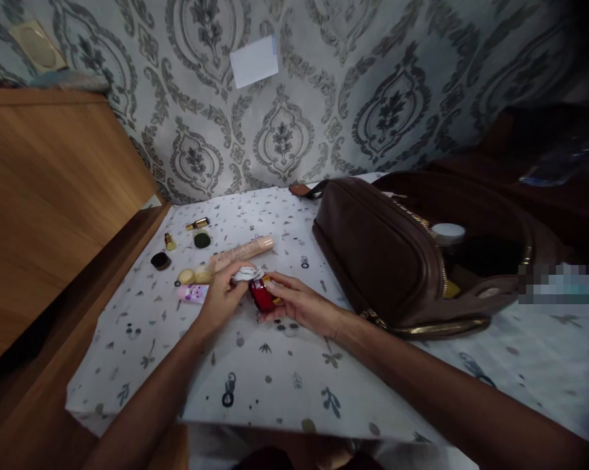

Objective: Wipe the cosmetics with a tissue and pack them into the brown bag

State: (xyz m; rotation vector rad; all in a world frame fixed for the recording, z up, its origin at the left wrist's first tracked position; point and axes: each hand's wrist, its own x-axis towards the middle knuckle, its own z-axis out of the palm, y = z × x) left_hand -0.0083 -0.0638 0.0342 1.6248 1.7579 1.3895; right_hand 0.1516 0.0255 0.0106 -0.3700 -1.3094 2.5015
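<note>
My right hand (294,299) grips a small red jar (262,297) with a yellow-edged label, held just above the patterned tablecloth. Pinched in my left hand (224,287) is a white crumpled cloth (248,273), which touches the top of the jar. Behind my left hand lies a long peach tube (243,252). A pink and purple tube (193,294) sits beside that hand, partly hidden by it. Two small cream-yellow round containers (186,277) are close by on the left.
An open brown leather bag (373,241) stands on the right, with a white-lidded jar (448,233) inside. Toward the back left are a dark round lid (160,261), a green-topped jar (202,240), a gold lipstick (170,241) and a black-and-gold tube (198,224). A wooden cabinet (54,196) borders the left.
</note>
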